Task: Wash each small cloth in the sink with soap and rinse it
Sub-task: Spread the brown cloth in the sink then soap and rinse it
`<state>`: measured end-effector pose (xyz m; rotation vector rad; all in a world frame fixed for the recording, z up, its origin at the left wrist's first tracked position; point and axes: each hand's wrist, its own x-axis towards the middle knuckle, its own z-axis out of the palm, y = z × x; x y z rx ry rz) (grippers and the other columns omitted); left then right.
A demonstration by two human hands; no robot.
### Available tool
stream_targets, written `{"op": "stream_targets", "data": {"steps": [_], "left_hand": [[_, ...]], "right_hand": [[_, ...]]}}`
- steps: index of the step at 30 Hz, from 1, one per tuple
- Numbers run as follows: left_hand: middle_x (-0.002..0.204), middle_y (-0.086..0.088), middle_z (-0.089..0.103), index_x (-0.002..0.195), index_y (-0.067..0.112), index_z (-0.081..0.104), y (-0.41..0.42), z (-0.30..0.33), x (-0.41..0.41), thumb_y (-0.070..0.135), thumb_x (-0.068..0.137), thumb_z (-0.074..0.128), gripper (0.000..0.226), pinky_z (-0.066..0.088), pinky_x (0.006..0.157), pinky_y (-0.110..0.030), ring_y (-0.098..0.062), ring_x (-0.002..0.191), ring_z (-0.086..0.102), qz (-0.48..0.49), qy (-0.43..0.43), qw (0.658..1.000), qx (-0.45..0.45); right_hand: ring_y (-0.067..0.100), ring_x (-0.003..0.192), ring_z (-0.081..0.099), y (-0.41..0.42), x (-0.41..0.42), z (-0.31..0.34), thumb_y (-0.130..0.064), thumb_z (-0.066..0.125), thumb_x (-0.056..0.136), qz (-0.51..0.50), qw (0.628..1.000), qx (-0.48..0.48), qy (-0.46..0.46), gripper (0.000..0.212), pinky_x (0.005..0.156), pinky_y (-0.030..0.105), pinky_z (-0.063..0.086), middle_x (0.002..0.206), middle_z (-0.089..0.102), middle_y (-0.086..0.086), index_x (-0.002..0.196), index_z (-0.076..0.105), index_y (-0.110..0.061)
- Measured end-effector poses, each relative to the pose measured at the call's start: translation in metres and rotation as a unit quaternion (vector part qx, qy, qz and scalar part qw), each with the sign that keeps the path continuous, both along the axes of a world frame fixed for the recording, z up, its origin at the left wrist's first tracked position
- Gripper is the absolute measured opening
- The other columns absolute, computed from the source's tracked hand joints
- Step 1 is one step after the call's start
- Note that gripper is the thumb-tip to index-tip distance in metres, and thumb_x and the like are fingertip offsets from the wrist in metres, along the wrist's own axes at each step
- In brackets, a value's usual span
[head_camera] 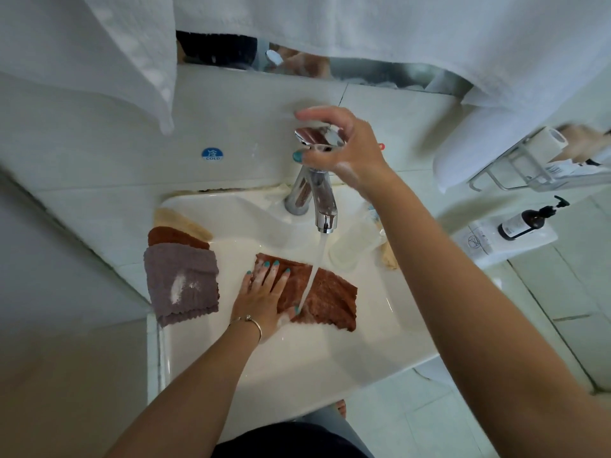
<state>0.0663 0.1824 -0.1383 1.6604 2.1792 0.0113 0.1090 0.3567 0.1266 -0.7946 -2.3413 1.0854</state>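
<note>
A rust-brown cloth [327,294] lies spread in the white sink [330,352] under a running stream of water [314,262] from the chrome tap [322,200]. My left hand [263,294] presses flat on the cloth's left part, fingers straight, with soap foam on them. My right hand [340,143] grips the tap's lever handle [314,135], fingers curled over it. On the sink's left rim lie a grey-purple cloth [182,282] with a smear of white soap, a brown cloth [175,236] and a beige cloth [180,219].
A clear cup [350,246] stands right of the tap on the sink ledge. White towels [363,31] hang above. At the right are a wire rack with a paper roll [549,140] and a dark pump bottle [529,219] on a shelf.
</note>
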Motion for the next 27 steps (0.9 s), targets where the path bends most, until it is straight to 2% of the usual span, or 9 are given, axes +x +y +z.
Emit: {"op": "stream_targets", "data": {"steps": [2, 6, 12, 16, 19, 21, 23, 25, 27], "left_hand": [[0.161, -0.002, -0.019, 0.153, 0.028, -0.012, -0.007, 0.001, 0.003, 0.069, 0.094, 0.024, 0.081, -0.014, 0.118, -0.044, -0.024, 0.146, -0.023, 0.012, -0.004, 1.000, -0.005], [0.160, 0.000, -0.022, 0.153, 0.028, -0.014, -0.021, 0.005, 0.009, 0.068, 0.094, 0.024, 0.080, -0.012, 0.119, -0.044, -0.022, 0.146, -0.023, 0.033, -0.018, 0.999, -0.026], [0.160, -0.001, -0.022, 0.153, 0.027, -0.015, -0.038, 0.016, 0.032, 0.065, 0.096, 0.025, 0.079, -0.012, 0.117, -0.048, -0.022, 0.147, -0.021, 0.096, -0.010, 0.994, -0.058], [0.163, -0.007, -0.006, 0.155, 0.018, 0.007, -0.036, 0.021, 0.043, 0.060, 0.094, 0.040, 0.081, -0.014, 0.116, -0.048, -0.024, 0.149, -0.013, 0.129, -0.027, 0.991, -0.003], [0.163, -0.007, 0.003, 0.153, 0.015, 0.016, -0.025, 0.018, 0.042, 0.052, 0.096, 0.044, 0.074, -0.002, 0.120, -0.041, -0.022, 0.150, -0.002, 0.145, -0.093, 0.982, 0.075], [0.163, -0.006, -0.005, 0.155, 0.016, 0.004, -0.025, 0.012, 0.045, 0.053, 0.097, 0.041, 0.078, -0.001, 0.122, -0.040, -0.021, 0.150, -0.005, 0.144, -0.065, 0.987, 0.044], [0.162, -0.005, -0.013, 0.154, 0.016, -0.008, -0.031, 0.006, 0.044, 0.056, 0.097, 0.038, 0.083, -0.002, 0.122, -0.041, -0.020, 0.150, -0.009, 0.139, -0.019, 0.990, 0.002], [0.163, -0.004, -0.010, 0.154, 0.016, -0.008, -0.037, 0.004, 0.037, 0.058, 0.096, 0.040, 0.086, -0.004, 0.121, -0.042, -0.020, 0.150, -0.008, 0.148, -0.005, 0.989, -0.018], [0.162, -0.006, 0.001, 0.155, 0.015, -0.001, -0.043, 0.009, 0.034, 0.061, 0.093, 0.045, 0.090, -0.005, 0.121, -0.043, -0.021, 0.150, -0.002, 0.155, 0.009, 0.988, -0.014]], "right_hand": [[0.004, 0.117, 0.047, -0.013, 0.020, -0.013, -0.019, 0.083, 0.074, -0.046, 0.996, 0.069, 0.011, 0.054, 0.107, 0.025, 0.036, 0.122, 0.052, -0.016, 0.121, 0.060, -0.033], [0.004, 0.126, 0.043, -0.041, 0.056, -0.040, -0.018, 0.082, 0.075, -0.103, 0.992, 0.000, 0.067, 0.058, 0.107, 0.027, 0.035, 0.130, 0.051, -0.013, 0.120, 0.055, -0.043], [0.004, 0.106, 0.059, -0.074, 0.110, -0.092, -0.011, 0.080, 0.078, -0.139, 0.978, -0.131, 0.087, 0.045, 0.089, 0.021, 0.051, 0.115, 0.063, -0.009, 0.112, 0.063, -0.034], [0.005, 0.078, 0.062, -0.076, 0.137, -0.160, -0.008, 0.075, 0.082, -0.114, 0.975, -0.137, -0.130, 0.018, 0.079, 0.028, 0.048, 0.088, 0.068, -0.005, 0.098, 0.072, -0.017], [0.021, 0.121, 0.052, -0.073, 0.140, -0.204, -0.030, 0.073, 0.084, -0.011, 0.955, 0.006, -0.295, 0.047, 0.104, 0.028, 0.036, 0.131, 0.059, 0.001, 0.129, 0.061, -0.023], [0.029, 0.144, 0.024, -0.074, 0.138, -0.223, -0.050, 0.065, 0.085, 0.036, 0.927, 0.034, -0.371, 0.077, 0.117, 0.041, 0.023, 0.158, 0.028, 0.001, 0.151, 0.030, -0.029], [0.030, 0.149, 0.007, -0.074, 0.134, -0.235, -0.058, 0.057, 0.088, 0.046, 0.910, 0.043, -0.410, 0.088, 0.120, 0.049, 0.013, 0.164, 0.007, 0.000, 0.156, 0.009, -0.028], [0.034, 0.147, 0.014, -0.070, 0.128, -0.240, -0.059, 0.057, 0.087, 0.043, 0.906, 0.086, -0.413, 0.086, 0.119, 0.050, 0.013, 0.162, 0.014, 0.004, 0.154, 0.015, -0.025], [0.035, 0.132, 0.034, -0.067, 0.121, -0.240, -0.058, 0.065, 0.081, 0.041, 0.916, 0.107, -0.383, 0.079, 0.112, 0.046, 0.024, 0.147, 0.039, 0.008, 0.145, 0.036, -0.022]]}}
